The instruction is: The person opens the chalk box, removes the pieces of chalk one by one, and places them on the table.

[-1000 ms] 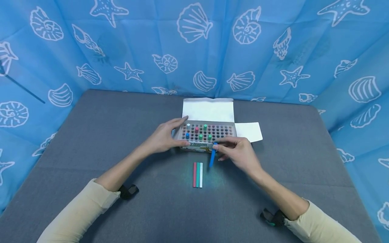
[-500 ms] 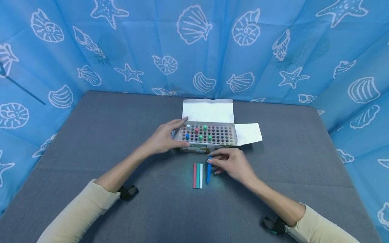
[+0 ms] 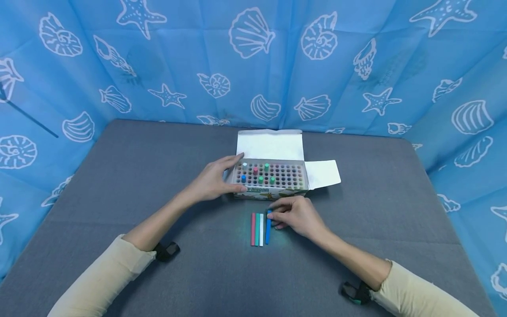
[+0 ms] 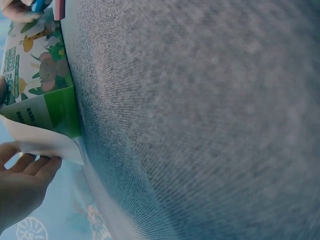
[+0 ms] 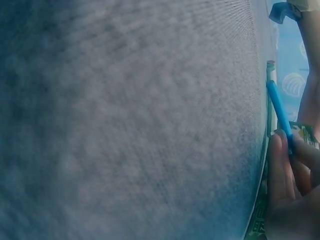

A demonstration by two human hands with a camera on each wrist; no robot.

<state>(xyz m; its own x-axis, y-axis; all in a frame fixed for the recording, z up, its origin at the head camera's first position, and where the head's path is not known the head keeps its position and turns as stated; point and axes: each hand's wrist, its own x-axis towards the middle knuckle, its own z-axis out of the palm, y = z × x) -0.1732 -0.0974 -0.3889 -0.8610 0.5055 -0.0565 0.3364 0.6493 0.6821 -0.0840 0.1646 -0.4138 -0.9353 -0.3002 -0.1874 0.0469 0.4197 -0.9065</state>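
A chalk box (image 3: 259,194) stands with its lid folded back. Its grid of holes has several chalk sticks in it: white, red, blue and green. My left hand (image 3: 211,178) holds the box's left end, thumb at the front and index finger towards the back; its other fingers lie against a white side flap (image 4: 47,142). In front of the box, my right hand (image 3: 299,215) pinches a blue chalk stick (image 3: 268,231) by its far end. The stick slants in the right wrist view. Just left of it lie a red chalk (image 3: 253,231), a green chalk (image 3: 257,231) and a white chalk (image 3: 261,231), side by side.
The white lid (image 3: 270,144) leans back behind the box, and another white flap (image 3: 323,173) sticks out to the right. A grey cloth (image 3: 178,281) covers the table. Beyond it hangs a blue curtain (image 3: 178,53) with white shells and starfish.
My right hand has brought the blue chalk from the box's front edge down towards me and left, beside the row of three. My left hand stays on the box.
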